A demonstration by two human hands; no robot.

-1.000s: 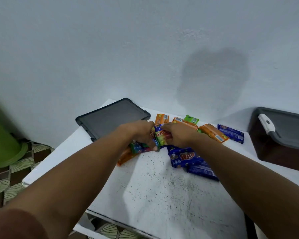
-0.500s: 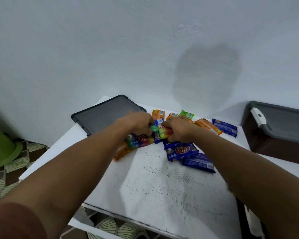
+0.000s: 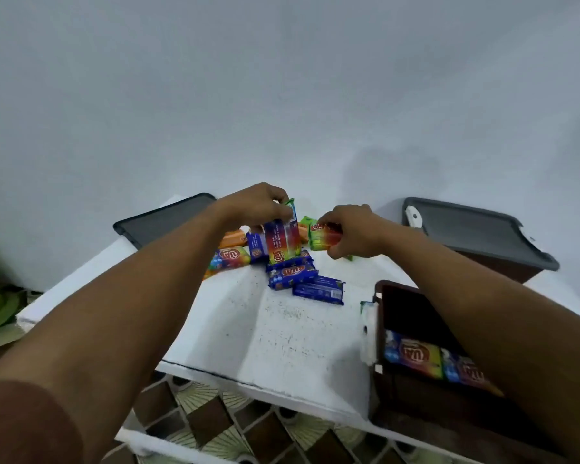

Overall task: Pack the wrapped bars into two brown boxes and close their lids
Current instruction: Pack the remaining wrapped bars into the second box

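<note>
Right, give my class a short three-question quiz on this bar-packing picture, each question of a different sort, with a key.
1. True or false: the left hand holds nothing.
2. Where does the loose grey lid lie? A) on the open brown box; B) on the far-left corner of the table; C) on the floor.
3. In a few words: what already lies in the open brown box?

Key
1. False: it grips a bunch of bars.
2. B.
3. Packed bars.
</note>
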